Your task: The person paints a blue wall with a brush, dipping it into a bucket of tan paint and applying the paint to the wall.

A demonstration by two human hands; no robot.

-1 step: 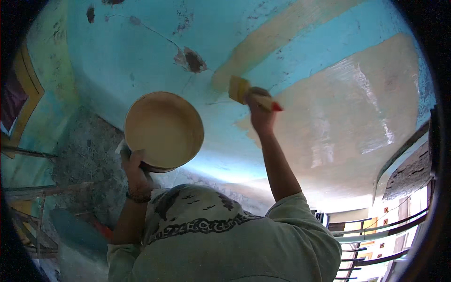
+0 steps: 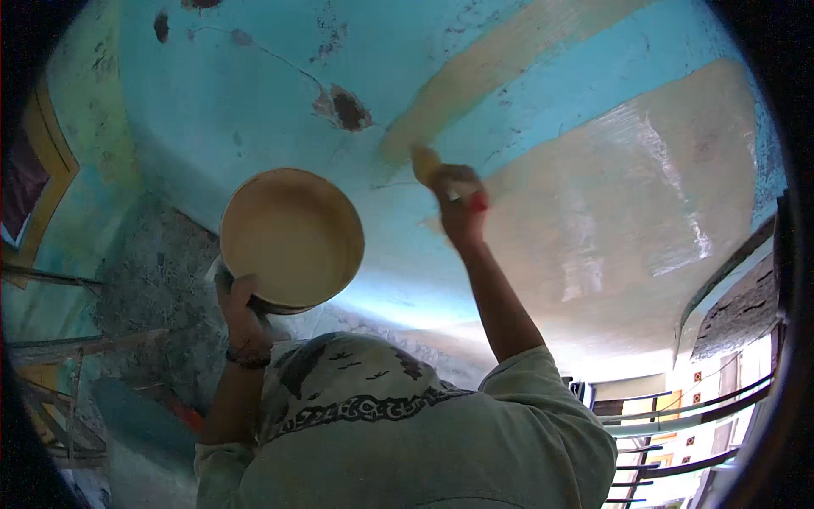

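A round bucket [image 2: 292, 242], beige inside, is tilted with its mouth facing me. My left hand [image 2: 241, 310] grips it at the lower left, the thumb over the rim and the other fingers mostly hidden behind. My right hand [image 2: 459, 208] is closed round a paintbrush [image 2: 426, 165] with yellowish bristles and a red handle end; motion blurs both. The bristles point up and left at the turquoise wall [image 2: 246, 110], beside the lower end of a beige painted band [image 2: 458, 85]. Whether they touch the wall I cannot tell.
A large beige, partly glossy patch [image 2: 619, 187] covers the wall at right. Dark holes [image 2: 349, 109] and a crack mark the turquoise part. Wooden bars [image 2: 80, 346] stand at lower left, and a railing [image 2: 678, 424] at lower right.
My right hand has moved a little down and left, turning the brush so its bristles sit lower. The bucket in my left hand has shifted slightly left.
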